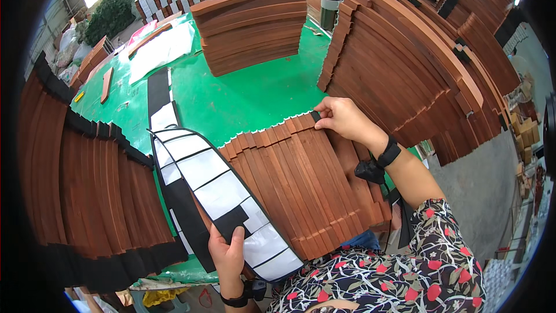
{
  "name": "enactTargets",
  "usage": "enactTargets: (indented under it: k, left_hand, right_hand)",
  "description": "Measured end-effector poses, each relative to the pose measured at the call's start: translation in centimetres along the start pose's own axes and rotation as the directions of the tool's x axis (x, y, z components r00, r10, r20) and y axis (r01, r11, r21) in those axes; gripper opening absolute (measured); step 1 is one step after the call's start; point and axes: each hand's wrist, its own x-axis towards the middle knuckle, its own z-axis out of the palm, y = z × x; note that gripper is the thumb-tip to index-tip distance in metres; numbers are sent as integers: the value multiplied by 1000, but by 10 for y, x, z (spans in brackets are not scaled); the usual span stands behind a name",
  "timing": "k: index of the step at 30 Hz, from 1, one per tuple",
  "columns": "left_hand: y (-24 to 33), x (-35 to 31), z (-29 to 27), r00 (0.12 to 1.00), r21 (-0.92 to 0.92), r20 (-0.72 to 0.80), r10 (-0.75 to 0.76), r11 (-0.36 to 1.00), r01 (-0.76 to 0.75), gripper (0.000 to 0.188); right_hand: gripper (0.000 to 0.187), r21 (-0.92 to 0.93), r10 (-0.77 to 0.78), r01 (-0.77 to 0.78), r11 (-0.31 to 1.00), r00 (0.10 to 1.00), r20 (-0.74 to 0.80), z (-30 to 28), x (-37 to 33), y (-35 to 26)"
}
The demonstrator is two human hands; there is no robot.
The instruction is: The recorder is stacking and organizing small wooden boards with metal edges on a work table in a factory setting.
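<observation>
In front of me lies a row of reddish-brown wooden slats [289, 179], packed side by side with stepped ends. My right hand [347, 119] pinches a small black pad [315, 116] at the far right end of the row, thumb and fingers pressed together. A long, curved strip of white-backed sheet [214, 188] with black borders lies across the slats' left side. My left hand [227, 255] grips its near part, the thumb on top beside a black patch. Its other fingers are hidden underneath. Under the strip runs a black band [188, 229].
Slat stacks with black-covered ends [87, 191] stand at the left. A tall slat stack [394, 69] rises at the right, another stack [252, 29] at the back of the green table [237, 104]. A bottle [331, 3] stands between them. A yellow cutter [79, 97] lies far left.
</observation>
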Motion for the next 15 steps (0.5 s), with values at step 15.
enactTargets:
  k: [15]
  left_hand:
    - [2, -2, 2, 1000, 5, -1, 15, 1000, -15, 34]
  right_hand:
    - [40, -113, -20, 28, 993, 997, 68, -6, 4, -2]
